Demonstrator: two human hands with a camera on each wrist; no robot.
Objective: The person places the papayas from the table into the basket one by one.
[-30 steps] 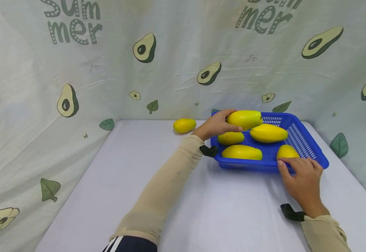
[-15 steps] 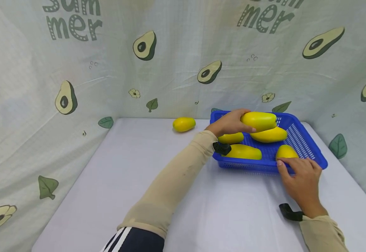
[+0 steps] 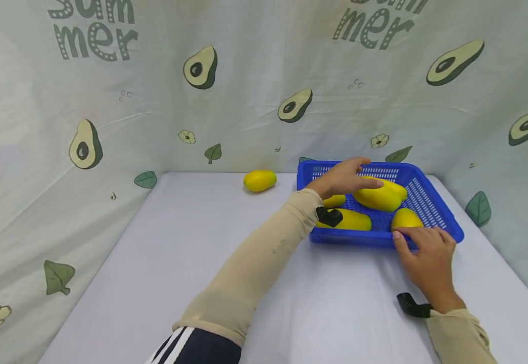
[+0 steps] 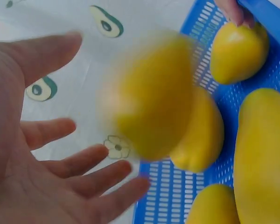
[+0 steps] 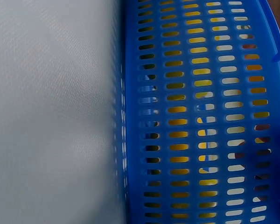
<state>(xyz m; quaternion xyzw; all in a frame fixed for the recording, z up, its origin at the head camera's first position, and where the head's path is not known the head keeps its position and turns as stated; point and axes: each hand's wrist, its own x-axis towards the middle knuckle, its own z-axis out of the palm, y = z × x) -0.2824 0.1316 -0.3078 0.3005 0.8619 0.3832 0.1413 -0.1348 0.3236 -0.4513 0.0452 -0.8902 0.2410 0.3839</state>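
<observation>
A blue slotted plastic basket (image 3: 354, 236) holds several yellow mango-like fruits. In the head view my left hand (image 3: 342, 178) is over its back part, fingers spread beside a yellow fruit (image 3: 377, 199). That fruit appears blurred (image 4: 154, 98) in the left wrist view, apart from the open palm. My right hand (image 3: 429, 260) holds the basket's near rim, thumb outside and fingers over the edge. Its fingertips (image 4: 242, 17) are at a fruit (image 3: 406, 218) in the near right corner. The right wrist view shows the basket wall (image 5: 186, 126), with yellow behind its slots.
One yellow fruit (image 3: 260, 180) lies on the white table (image 3: 191, 242) at the back, left of the basket. More fruits, such as one (image 3: 352, 220) at the near left, are inside. A cloth backdrop (image 3: 245, 76) with avocado prints hangs behind the table.
My left hand has moved right over the basket with the fruit and let it go; the fruit is now lower, among the others. The right hand stays at the rim.
</observation>
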